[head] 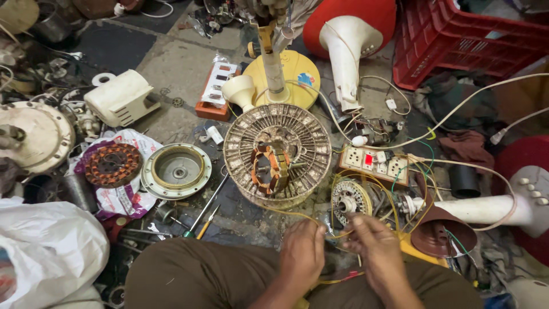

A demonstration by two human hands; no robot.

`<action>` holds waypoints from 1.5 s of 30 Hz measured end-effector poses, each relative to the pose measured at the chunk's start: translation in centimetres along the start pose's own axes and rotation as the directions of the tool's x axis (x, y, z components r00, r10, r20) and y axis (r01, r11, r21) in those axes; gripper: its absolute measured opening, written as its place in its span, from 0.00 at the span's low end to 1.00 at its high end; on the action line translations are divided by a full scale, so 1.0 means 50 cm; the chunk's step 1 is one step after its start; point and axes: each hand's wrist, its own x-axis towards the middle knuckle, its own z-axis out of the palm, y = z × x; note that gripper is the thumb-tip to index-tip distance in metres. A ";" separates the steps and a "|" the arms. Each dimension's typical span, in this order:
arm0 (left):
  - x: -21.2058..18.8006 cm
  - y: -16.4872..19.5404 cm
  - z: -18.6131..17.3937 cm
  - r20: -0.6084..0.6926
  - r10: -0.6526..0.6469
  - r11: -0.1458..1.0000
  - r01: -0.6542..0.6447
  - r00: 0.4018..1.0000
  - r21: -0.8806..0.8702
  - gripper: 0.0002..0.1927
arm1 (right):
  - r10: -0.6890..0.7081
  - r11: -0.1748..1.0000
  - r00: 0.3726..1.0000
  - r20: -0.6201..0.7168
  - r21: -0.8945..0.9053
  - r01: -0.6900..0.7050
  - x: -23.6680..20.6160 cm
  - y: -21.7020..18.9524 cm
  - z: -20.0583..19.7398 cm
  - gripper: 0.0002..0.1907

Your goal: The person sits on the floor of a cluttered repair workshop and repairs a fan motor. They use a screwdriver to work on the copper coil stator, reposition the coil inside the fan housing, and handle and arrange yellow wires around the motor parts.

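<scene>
Hands first: left hand [301, 252] and right hand [374, 247] sit close together over the lap, both pinched narrow on thin yellow wires [320, 220]. Fingers of both are curled on the strands; I can't tell if they're twisting, stripping or just holding the ends. The wires loop up toward the small motor [350, 200], just beside the right hand, and on toward the stator assembly.

Progress, my read: teardown is finished, wiring is mid-way. No leads look joined or taped yet, and nothing is reassembled.

Largest to smallest:
- Concrete floor [177, 68], grey, gritty and stained, carries everything.
- Red plastic crate [457, 40], lattice walls, top right.
- White plastic bag [46, 246], crinkled and soft, bottom left.
- Round stator frame [277, 163], dirty off-white ribbed ring with copper windings and a laminated core in the middle, straight ahead of the hands.
- Yellow fan base [300, 74], glossy dome with a metal pole rising out of it, behind the frame.
- White fan stand [497, 209], smooth moulded plastic, lying on its side at right.
- Metal end cover [176, 170], machined disc with bearing seat, left of the frame.
- Wound copper stator [113, 165], reddish-brown, toothed, resting on a printed bag.
- Brown cap [443, 234], rounded, near the right hand.
- Socket board [374, 163], cream, red switch, leads plugged in.
- Screwdrivers [203, 220], slim steel shafts, near the left knee.
</scene>
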 end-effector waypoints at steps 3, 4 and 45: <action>-0.001 0.060 -0.064 0.233 0.037 0.999 -0.033 0.972 -0.021 0.12 | -0.006 0.990 1.000 0.024 -0.141 0.009 -0.029 0.026 0.035 0.18; -0.001 0.074 -0.075 0.314 -0.086 0.996 0.082 0.946 0.026 0.12 | -0.019 0.981 1.000 0.021 -0.194 0.023 -0.037 0.032 0.044 0.18; -0.168 -0.515 -0.540 -0.167 -0.475 0.856 0.410 0.864 -0.313 0.20 | -0.240 0.020 0.969 -0.057 -0.998 -0.054 0.474 -0.209 -0.196 0.21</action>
